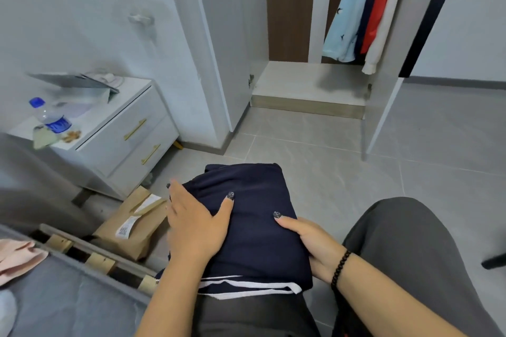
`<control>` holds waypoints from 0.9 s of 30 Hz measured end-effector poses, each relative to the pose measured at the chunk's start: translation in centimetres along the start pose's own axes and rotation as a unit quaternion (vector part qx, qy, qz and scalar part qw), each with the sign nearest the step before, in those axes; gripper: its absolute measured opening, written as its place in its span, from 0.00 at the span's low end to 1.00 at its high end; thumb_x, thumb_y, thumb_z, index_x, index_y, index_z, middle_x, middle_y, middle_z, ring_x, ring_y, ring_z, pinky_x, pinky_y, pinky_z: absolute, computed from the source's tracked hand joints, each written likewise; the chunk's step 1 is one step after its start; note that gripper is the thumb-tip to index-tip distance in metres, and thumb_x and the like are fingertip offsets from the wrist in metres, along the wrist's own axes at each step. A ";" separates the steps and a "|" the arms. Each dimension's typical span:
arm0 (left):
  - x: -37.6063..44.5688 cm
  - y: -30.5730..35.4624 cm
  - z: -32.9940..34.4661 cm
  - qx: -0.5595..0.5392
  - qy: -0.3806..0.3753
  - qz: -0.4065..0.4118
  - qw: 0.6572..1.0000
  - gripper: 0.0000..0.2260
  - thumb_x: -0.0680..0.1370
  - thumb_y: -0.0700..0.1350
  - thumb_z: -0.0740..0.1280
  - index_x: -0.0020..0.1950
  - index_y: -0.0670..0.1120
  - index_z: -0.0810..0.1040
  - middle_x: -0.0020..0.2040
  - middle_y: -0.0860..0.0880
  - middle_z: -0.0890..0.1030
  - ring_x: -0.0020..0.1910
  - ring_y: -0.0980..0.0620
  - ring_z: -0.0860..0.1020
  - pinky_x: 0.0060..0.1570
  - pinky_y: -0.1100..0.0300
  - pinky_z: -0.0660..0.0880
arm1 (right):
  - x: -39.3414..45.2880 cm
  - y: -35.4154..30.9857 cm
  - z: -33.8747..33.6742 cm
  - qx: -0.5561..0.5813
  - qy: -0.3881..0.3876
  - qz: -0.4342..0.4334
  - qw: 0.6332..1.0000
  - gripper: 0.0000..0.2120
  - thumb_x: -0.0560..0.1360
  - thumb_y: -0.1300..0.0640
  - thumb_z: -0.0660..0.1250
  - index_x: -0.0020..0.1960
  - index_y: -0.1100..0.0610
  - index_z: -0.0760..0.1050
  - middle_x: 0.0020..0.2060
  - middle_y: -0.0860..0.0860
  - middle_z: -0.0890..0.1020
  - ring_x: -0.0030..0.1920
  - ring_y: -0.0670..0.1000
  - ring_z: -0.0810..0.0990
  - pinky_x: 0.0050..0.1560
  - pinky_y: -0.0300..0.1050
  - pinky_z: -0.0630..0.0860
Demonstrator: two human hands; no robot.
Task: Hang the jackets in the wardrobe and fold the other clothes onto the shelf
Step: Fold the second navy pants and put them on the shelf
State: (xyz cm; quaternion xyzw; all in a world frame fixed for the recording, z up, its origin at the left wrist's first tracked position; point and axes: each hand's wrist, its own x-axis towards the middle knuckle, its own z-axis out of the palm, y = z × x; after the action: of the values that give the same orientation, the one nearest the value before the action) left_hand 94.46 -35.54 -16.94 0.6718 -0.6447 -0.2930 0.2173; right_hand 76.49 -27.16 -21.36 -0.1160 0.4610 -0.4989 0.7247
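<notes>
Garment (254, 227), navy and folded, lies on the lap: left hand (195, 224) flat atop, right hand (312, 243) gripping its right edge.

- Floor (342, 172) is laid with big grey tiles, pale grout lines.
- Walls (68, 8) are painted plain white-ish.
- A white nightstand (131, 128) with gold handles is parked by the left wall.
- Grey bed (68, 295) is seen lower left, wooden slats exposed.
</notes>
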 end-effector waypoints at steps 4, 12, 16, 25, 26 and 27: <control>2.7 -1.7 -0.1 -0.184 -0.093 -0.067 0.976 0.36 0.72 0.59 0.72 0.75 0.50 0.62 0.70 0.50 0.72 0.67 0.49 0.73 0.62 0.53 0.72 | 1.1 -0.6 -0.8 -0.028 0.021 -0.024 0.999 0.21 0.70 0.56 0.72 0.62 0.53 0.76 0.55 0.53 0.83 0.55 0.55 0.83 0.46 0.47 0.80; 5.4 -2.3 3.8 -0.343 -0.257 -0.244 0.870 0.26 0.63 0.61 0.77 0.54 0.45 0.84 0.49 0.43 0.86 0.47 0.44 0.85 0.45 0.53 0.80 | 2.5 -2.1 -5.7 -0.024 0.118 -0.001 0.993 0.18 0.71 0.58 0.69 0.61 0.53 0.77 0.53 0.54 0.84 0.52 0.56 0.84 0.47 0.49 0.79; 7.7 -1.2 6.3 -0.408 -0.287 -0.293 0.816 0.25 0.63 0.52 0.79 0.55 0.40 0.84 0.53 0.38 0.84 0.51 0.40 0.83 0.46 0.49 0.82 | 3.2 -3.9 -7.6 -0.009 0.136 -0.012 0.991 0.23 0.64 0.54 0.73 0.59 0.51 0.78 0.52 0.54 0.84 0.51 0.56 0.84 0.48 0.51 0.79; 16.2 3.2 14.2 -0.486 -0.310 -0.342 0.742 0.22 0.63 0.49 0.80 0.55 0.43 0.85 0.53 0.38 0.84 0.49 0.41 0.84 0.43 0.51 0.81 | 9.6 -12.3 -12.3 0.018 0.187 0.019 0.982 0.26 0.62 0.52 0.75 0.59 0.49 0.77 0.53 0.52 0.84 0.52 0.55 0.84 0.48 0.52 0.80; 17.5 4.3 14.7 -0.486 -0.305 -0.338 0.746 0.20 0.68 0.48 0.77 0.56 0.42 0.83 0.53 0.38 0.83 0.48 0.42 0.84 0.43 0.52 0.81 | 10.2 -13.7 -12.7 0.014 0.193 0.023 0.981 0.25 0.62 0.53 0.75 0.59 0.49 0.77 0.52 0.52 0.84 0.52 0.55 0.84 0.48 0.51 0.80; 18.7 5.3 15.2 -0.479 -0.302 -0.328 0.756 0.15 0.73 0.46 0.74 0.57 0.41 0.82 0.53 0.37 0.83 0.47 0.43 0.84 0.42 0.55 0.81 | 10.6 -15.3 -13.1 0.009 0.199 0.028 0.980 0.25 0.63 0.53 0.74 0.59 0.50 0.77 0.52 0.51 0.84 0.51 0.55 0.84 0.48 0.51 0.80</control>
State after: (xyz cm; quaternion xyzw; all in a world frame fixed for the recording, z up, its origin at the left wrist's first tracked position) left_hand 80.23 -53.23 -26.63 0.5272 -0.1924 -0.8043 0.1955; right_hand 57.59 -39.38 -24.81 0.0051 0.5946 -0.4959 0.6328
